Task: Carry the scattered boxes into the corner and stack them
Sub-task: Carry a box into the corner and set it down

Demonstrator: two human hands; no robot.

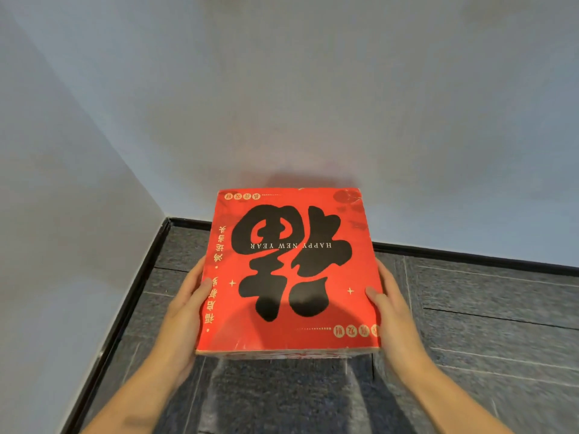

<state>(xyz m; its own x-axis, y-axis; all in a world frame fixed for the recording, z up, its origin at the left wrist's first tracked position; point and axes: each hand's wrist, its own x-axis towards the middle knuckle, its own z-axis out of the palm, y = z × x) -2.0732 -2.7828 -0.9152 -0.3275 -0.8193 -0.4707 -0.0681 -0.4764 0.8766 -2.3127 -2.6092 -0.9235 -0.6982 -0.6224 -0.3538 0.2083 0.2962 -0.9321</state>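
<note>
Plainly the carrying step is near its end. The flat square red cardboard box with the big black character (291,270) sits clasped between the two hands. The left hand (188,305) grips its left side and the right hand (391,311) its right side, each with the thumb on the lid. Whether anything lies under the box is hidden.

To do this well, the person should lower the box level, both hands sinking together, and draw the fingers out sideways only once the bottom rests.

Ahead of the hands rises a pale grey wall (313,104). A second wall (62,214) closes off the left hand's side, and a black skirting board (150,261) runs along its foot. Dark grey carpet floor (485,308) lies open beyond the right hand, so any correction is best made from that side.
</note>
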